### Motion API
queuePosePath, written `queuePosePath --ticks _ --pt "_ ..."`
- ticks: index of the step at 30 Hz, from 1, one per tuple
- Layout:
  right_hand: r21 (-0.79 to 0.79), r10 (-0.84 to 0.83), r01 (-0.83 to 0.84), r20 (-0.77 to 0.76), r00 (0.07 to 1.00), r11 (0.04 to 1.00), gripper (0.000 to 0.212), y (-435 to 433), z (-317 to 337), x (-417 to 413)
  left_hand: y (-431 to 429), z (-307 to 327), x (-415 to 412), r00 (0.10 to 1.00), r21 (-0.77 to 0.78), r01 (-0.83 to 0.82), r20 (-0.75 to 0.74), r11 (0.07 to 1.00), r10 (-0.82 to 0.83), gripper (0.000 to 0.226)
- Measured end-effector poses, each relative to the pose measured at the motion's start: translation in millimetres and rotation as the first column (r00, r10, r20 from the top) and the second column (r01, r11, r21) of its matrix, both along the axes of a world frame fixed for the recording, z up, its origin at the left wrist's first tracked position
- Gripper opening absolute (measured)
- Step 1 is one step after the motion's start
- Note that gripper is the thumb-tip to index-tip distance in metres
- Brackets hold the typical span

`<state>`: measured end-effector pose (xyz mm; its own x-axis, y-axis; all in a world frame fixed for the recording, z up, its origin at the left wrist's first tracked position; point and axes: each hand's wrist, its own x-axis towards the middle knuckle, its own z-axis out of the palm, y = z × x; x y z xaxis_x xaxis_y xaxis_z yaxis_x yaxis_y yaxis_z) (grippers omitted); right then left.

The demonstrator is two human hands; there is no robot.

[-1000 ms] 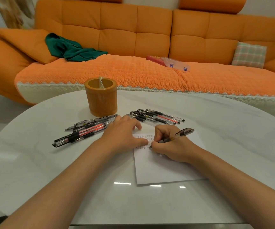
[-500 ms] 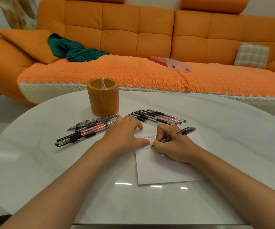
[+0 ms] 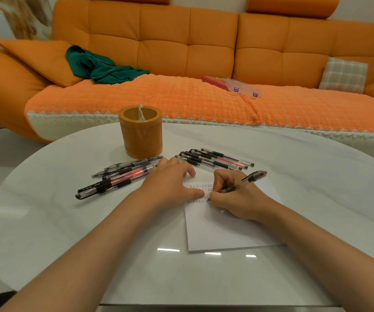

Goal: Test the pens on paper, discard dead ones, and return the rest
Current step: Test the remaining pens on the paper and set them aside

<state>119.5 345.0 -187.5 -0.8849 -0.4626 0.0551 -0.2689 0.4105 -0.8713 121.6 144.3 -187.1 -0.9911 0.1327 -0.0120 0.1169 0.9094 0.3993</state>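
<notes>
A white sheet of paper (image 3: 222, 233) lies on the white table (image 3: 69, 221), with rows of small ink marks near its top. My right hand (image 3: 237, 199) grips a clear pen with a black grip (image 3: 244, 182), its tip touching the paper. My left hand (image 3: 170, 183) rests flat on the paper's upper left corner, fingers spread. One pile of several pens (image 3: 116, 177) lies left of my left hand. Another pile of several pens (image 3: 215, 158) lies beyond the paper. An orange round pen holder (image 3: 140, 134) stands behind the left pile.
An orange sofa (image 3: 181, 52) runs along the far side of the table, with a green cloth (image 3: 100, 66), a clear plastic box (image 3: 242, 86) and a checked cushion (image 3: 343, 74) on it. The table's near edge is at the bottom of the view.
My right hand has shifted the pen tip slightly along the lowest row of marks on the paper. My left hand stays on the sheet. The view has shifted a little.
</notes>
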Motion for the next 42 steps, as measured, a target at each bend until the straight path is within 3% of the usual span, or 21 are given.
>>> queuePosePath --ticks 5,14,25,42 --pt "-0.179 -0.094 0.116 0.128 0.987 0.977 0.010 4.1 5.6 -0.7 -1.1 0.2 0.0 1.000 0.012 0.003 0.004 1.000 -0.003 0.056" --pt "0.012 -0.018 0.017 0.070 0.997 1.000 0.016 1.9 5.4 1.5 -0.9 0.5 -0.9 1.000 -0.008 0.007 0.007 1.000 -0.006 0.057" --pt "0.046 -0.010 0.010 -0.015 1.000 0.999 0.019 0.7 4.6 2.1 0.1 0.7 -0.5 1.000 -0.008 0.002 0.008 1.000 -0.002 0.056" --pt "0.044 0.009 -0.007 -0.025 1.000 0.999 0.018 1.8 4.1 2.7 0.0 1.4 0.4 1.000 -0.006 -0.001 0.009 1.000 0.001 0.056"
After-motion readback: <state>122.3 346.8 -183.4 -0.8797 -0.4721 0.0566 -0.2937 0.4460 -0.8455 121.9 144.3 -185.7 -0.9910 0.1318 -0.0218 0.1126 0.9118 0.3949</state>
